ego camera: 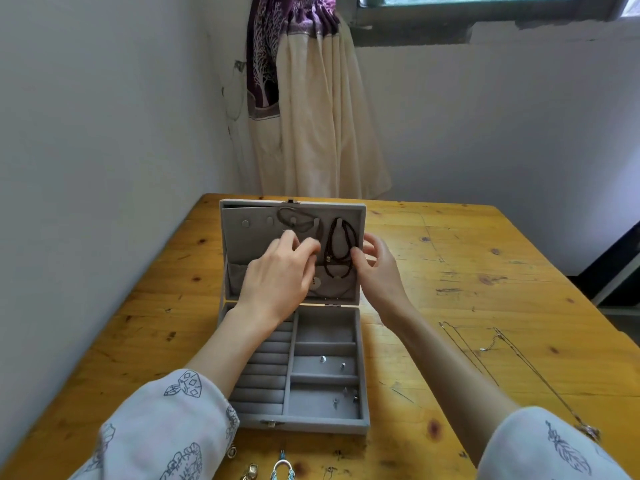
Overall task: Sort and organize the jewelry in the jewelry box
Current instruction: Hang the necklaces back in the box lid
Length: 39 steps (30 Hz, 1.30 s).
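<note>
Here, both hands work inside the jewelry box (362, 344) lid: left hand (277, 271) pinches a cord (294, 220), right hand (375, 263) grips the dark necklace (341, 244).

One head-worn wide-angle view looked forward and down over a wooden table (485, 271), close above the open jewelry box (325, 420) at frame centre, toward a wall corner and curtain (311, 116) at the top.
</note>
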Tool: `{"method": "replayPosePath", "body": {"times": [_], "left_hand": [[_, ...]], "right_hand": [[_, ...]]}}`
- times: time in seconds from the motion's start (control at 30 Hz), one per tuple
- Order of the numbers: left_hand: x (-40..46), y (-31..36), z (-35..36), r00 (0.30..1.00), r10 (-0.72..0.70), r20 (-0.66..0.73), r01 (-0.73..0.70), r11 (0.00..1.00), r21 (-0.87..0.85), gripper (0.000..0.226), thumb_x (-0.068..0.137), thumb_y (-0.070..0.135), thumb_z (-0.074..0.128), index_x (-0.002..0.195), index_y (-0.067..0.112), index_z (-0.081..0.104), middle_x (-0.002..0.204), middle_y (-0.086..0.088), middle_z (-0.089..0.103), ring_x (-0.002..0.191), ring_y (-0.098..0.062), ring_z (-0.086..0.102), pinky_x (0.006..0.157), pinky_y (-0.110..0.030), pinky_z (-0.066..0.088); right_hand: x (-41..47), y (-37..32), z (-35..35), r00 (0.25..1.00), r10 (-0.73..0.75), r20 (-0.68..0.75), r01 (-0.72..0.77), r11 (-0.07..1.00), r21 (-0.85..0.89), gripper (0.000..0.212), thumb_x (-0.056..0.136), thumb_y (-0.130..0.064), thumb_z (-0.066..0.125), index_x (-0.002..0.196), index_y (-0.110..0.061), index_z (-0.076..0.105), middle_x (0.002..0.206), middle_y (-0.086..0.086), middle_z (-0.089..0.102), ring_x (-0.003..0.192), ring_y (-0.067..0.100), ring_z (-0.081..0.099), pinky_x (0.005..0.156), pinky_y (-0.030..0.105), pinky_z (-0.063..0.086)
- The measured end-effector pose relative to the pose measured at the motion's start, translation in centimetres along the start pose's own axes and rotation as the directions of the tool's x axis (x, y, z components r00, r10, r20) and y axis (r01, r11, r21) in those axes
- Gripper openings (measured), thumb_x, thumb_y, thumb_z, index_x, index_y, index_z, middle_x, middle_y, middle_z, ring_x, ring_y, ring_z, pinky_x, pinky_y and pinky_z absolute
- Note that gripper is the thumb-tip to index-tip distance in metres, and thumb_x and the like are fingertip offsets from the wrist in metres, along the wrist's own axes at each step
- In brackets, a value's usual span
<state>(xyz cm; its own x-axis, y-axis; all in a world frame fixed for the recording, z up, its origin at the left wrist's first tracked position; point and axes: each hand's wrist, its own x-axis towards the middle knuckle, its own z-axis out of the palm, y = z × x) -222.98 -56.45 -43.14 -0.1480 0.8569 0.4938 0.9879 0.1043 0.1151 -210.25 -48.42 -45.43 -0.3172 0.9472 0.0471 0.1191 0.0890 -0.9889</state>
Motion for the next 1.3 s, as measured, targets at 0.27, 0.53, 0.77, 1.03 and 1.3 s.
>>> {"method": "replayPosePath", "body": {"times": [0.27,0.53,0.77,1.03,1.3], "left_hand": [[1.9,-0.7,-0.1,0.949,-0.122,-0.292,0.156,0.983,0.098,0.033,0.078,0.006,0.069,0.110,0.009,0.060,0.087,-0.013,0.054,0.077,-0.028,0.055,0.048,-0.029,0.047],[2.6,-1.1,-0.5,0.914,-0.252,-0.319,0.262,0.965,-0.011,0.026,0.085,0.022,0.064,0.105,0.006,0.059,0.098,-0.015,0.055,0.089,-0.029,0.055,0.055,-0.027,0.041],[4.0,-0.8,0.1,0.865,-0.450,-0.224,0.410,0.889,-0.202,0.028,0.091,0.031,0.054,0.112,0.013,0.057,0.116,-0.006,0.053,0.109,-0.020,0.047,0.069,-0.022,0.035],[4.9,-0.8,1.0,0.885,-0.453,-0.109,0.439,0.889,-0.132,0.018,0.091,0.024,0.053,0.101,0.012,0.062,0.112,-0.006,0.055,0.107,-0.021,0.049,0.068,-0.026,0.036],[2.1,-1.1,2.0,0.910,-0.410,-0.066,0.343,0.830,-0.440,0.004,0.088,0.008,0.056,0.085,0.008,0.054,0.079,-0.004,0.057,0.071,-0.011,0.051,0.054,-0.009,0.033]], "right_hand": [[-1.5,-0.5,1.0,0.882,-0.427,-0.201,0.301,0.837,-0.457,0.012,0.091,-0.018,0.053,0.099,-0.011,0.059,0.092,0.000,0.055,0.084,0.015,0.052,0.068,0.016,0.037],[-0.5,-1.3,3.2,0.948,-0.318,-0.031,0.260,0.826,-0.501,0.025,0.094,-0.028,0.049,0.109,-0.014,0.064,0.095,0.004,0.070,0.088,0.019,0.063,0.079,0.033,0.052],[0.0,-1.1,4.3,0.972,-0.230,-0.046,0.180,0.859,-0.480,0.029,0.094,-0.030,0.049,0.113,-0.013,0.063,0.091,0.005,0.070,0.089,0.020,0.064,0.081,0.037,0.052],[0.2,0.2,4.9,0.987,-0.159,-0.015,0.130,0.854,-0.504,0.027,0.092,-0.033,0.051,0.104,-0.016,0.068,0.095,0.004,0.072,0.092,0.022,0.064,0.082,0.036,0.051],[-1.0,1.3,5.1,0.980,-0.201,-0.005,0.168,0.833,-0.527,0.030,0.091,-0.030,0.054,0.117,-0.015,0.053,0.102,0.005,0.067,0.095,0.022,0.062,0.080,0.036,0.051]]}}
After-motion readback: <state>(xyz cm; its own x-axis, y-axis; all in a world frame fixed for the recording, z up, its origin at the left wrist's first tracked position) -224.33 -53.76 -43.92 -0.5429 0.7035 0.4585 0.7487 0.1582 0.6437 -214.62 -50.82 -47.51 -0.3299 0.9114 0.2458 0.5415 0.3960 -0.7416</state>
